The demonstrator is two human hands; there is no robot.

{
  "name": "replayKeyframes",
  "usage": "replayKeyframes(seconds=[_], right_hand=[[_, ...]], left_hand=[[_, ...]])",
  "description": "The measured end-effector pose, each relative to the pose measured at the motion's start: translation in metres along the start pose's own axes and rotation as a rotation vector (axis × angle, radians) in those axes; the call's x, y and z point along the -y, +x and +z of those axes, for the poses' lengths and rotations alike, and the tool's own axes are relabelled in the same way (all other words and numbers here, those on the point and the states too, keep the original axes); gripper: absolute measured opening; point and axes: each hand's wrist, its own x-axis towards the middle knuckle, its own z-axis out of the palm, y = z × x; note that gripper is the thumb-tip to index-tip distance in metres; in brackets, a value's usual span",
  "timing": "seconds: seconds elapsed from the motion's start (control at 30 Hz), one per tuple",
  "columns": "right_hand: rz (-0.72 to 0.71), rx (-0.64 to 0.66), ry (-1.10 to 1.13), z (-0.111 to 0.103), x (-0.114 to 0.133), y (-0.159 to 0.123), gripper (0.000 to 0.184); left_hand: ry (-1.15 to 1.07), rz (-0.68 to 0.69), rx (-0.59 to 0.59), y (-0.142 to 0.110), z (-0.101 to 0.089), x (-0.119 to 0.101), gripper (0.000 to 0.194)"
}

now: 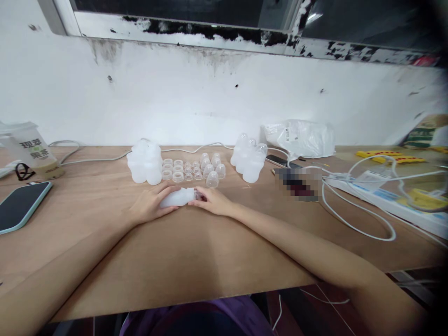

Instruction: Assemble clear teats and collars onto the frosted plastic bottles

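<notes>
A small white plastic bottle (177,198) lies on its side on the wooden table (196,252). My left hand (151,205) is wrapped round its body. My right hand (213,200) pinches the bottle's neck end, where a small clear piece sits between the fingertips. Just beyond the hands lie several white rings (173,170), small clear nipples (193,171) and clear dome caps (211,169). A cluster of empty white bottles (144,162) stands to the left of them. A cluster of capped bottles (249,157) stands to the right.
A phone (21,205) lies face up at the left, beside a drink cup (31,150). A plastic bag (301,138), another phone (282,161), a power strip (392,198) with white cables (353,212) and yellow items (392,157) crowd the right side.
</notes>
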Motion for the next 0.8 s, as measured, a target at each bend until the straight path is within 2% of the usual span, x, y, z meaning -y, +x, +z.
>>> replayKeyframes(seconds=[0.13,0.2,0.27,0.37,0.57,0.8], right_hand=[[0.063,-0.037,-0.117,0.0019,0.0015,0.0013,0.039],[0.061,-0.062,-0.119,0.0020,0.0036,0.0004,0.037],[0.020,-0.064,-0.092,0.0009,0.0060,-0.0011,0.036],[-0.064,-0.027,-0.076,-0.0017,0.0078,-0.0031,0.053],[-0.023,0.006,-0.158,-0.0028,0.0025,-0.0014,0.034],[0.027,0.027,-0.185,-0.0040,0.0063,-0.0006,0.041]], left_hand=[[-0.024,0.026,0.000,0.0006,0.0012,0.0006,0.046],[-0.028,0.027,0.001,0.0010,0.0014,0.0009,0.046],[-0.032,0.023,-0.006,0.0011,0.0016,0.0009,0.046],[-0.048,0.000,-0.012,0.0007,0.0019,0.0009,0.046],[-0.028,-0.001,0.000,-0.0007,0.0008,0.0012,0.046],[0.011,0.015,-0.009,0.0012,-0.0020,-0.0016,0.046]])
